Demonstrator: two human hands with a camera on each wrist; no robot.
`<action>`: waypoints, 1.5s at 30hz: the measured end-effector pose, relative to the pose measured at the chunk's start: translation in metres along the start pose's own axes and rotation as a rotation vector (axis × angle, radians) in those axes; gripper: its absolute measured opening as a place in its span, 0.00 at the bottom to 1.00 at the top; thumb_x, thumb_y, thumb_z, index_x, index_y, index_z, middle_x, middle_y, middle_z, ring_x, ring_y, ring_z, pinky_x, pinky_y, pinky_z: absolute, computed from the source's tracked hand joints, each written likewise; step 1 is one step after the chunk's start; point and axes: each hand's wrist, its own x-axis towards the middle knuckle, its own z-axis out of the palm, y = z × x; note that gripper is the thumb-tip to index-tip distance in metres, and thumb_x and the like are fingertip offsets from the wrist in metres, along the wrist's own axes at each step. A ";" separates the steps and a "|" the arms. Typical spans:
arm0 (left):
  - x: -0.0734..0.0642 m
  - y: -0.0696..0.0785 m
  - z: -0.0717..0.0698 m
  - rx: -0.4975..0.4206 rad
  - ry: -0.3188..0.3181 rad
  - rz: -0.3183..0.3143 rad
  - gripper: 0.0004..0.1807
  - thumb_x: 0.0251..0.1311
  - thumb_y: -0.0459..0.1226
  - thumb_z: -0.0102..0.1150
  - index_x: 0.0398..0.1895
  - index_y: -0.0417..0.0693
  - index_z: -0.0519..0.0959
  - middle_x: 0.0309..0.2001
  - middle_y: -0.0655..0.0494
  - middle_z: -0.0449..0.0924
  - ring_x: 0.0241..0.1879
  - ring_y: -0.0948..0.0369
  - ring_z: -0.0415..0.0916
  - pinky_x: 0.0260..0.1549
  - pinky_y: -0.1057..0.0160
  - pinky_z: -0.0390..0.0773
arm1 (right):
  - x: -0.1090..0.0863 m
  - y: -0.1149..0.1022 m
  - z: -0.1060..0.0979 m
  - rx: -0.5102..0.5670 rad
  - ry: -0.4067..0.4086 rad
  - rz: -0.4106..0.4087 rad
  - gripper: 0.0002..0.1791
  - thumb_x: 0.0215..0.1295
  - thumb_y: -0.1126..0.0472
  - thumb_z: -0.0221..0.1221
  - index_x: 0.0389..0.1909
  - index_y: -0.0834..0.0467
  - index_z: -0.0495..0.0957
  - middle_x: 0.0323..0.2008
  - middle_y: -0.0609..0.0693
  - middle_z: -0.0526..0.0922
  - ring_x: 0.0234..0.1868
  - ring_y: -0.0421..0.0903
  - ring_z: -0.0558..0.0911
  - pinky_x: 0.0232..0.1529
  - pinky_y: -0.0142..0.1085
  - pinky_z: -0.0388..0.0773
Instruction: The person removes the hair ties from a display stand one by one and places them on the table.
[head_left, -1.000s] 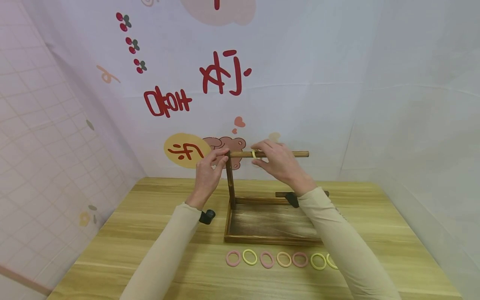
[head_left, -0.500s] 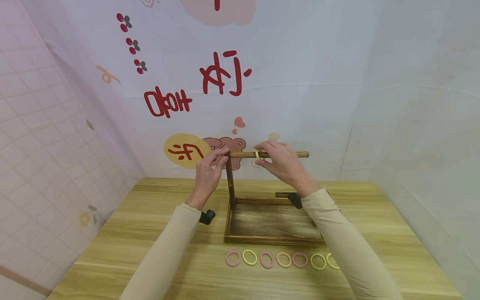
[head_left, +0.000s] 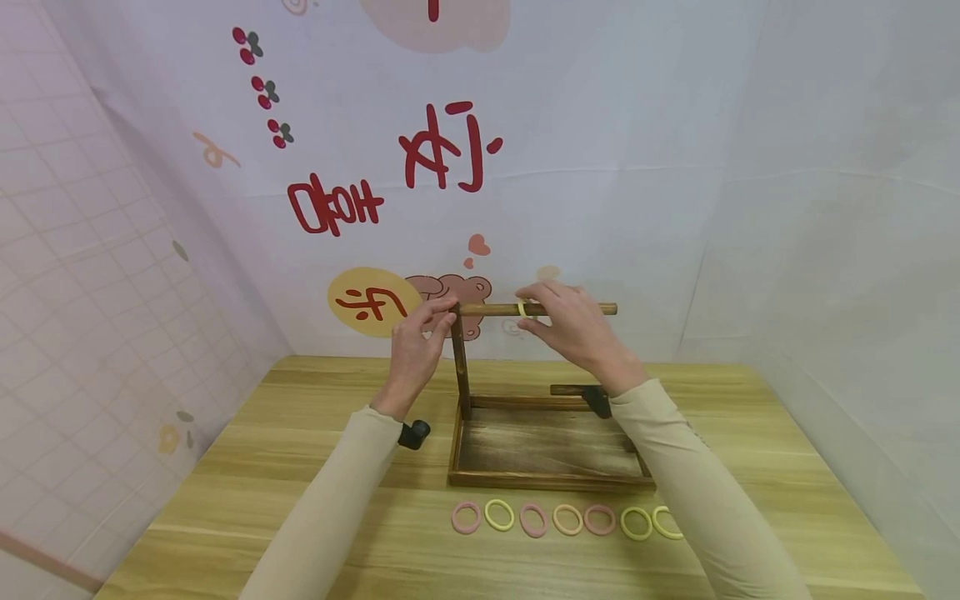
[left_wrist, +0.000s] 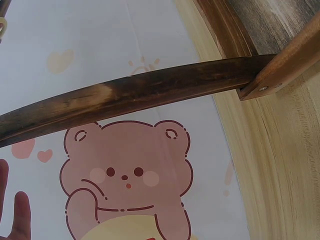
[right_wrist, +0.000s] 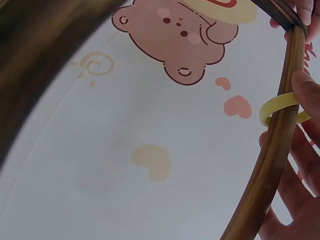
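Note:
A dark wooden rack has an upright post [head_left: 462, 367] at its left, and a rod [head_left: 483, 309] runs rightward from the post's top. My left hand [head_left: 415, 354] pinches the corner where post and rod meet. Around the rod sits a yellow ring [right_wrist: 276, 105], held between the thumb and fingers of my right hand [head_left: 576, 327]. The right wrist view shows the rod [right_wrist: 272, 165] passing through the ring, with part of the ring hidden behind rod and fingers. In the left wrist view, the post [left_wrist: 150, 87] crosses above only a few of my fingertips.
The rack's base tray [head_left: 547, 481] stands on the wooden table [head_left: 322, 433]. In front of it lies a row of several pink, yellow and orange rings, a pink ring [head_left: 454, 518] leftmost. A short lower bar [head_left: 567, 389] shows beneath my right wrist. A printed cloth [head_left: 600, 208] hangs close behind.
My right hand and the yellow ring have slid a little to the right along the rod, away from the post. My left hand has stayed at the corner.

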 end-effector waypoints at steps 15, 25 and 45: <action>-0.001 0.001 -0.001 0.015 -0.012 -0.009 0.15 0.72 0.33 0.62 0.57 0.38 0.84 0.59 0.46 0.84 0.61 0.49 0.80 0.58 0.46 0.80 | -0.005 0.002 -0.005 0.001 0.008 0.025 0.24 0.62 0.58 0.75 0.57 0.59 0.82 0.50 0.54 0.87 0.45 0.52 0.87 0.55 0.55 0.78; -0.001 0.001 -0.001 0.013 -0.010 -0.004 0.15 0.71 0.34 0.63 0.57 0.38 0.84 0.59 0.46 0.84 0.60 0.49 0.80 0.57 0.45 0.80 | -0.009 0.004 -0.008 -0.001 0.022 0.023 0.24 0.62 0.58 0.75 0.57 0.60 0.82 0.51 0.55 0.87 0.47 0.54 0.87 0.55 0.57 0.77; -0.001 0.001 -0.001 0.017 -0.007 -0.001 0.15 0.70 0.33 0.64 0.57 0.39 0.84 0.59 0.47 0.84 0.60 0.49 0.81 0.57 0.47 0.80 | -0.016 0.011 -0.015 0.003 0.025 0.038 0.24 0.61 0.59 0.75 0.56 0.60 0.82 0.52 0.56 0.86 0.50 0.56 0.85 0.55 0.56 0.78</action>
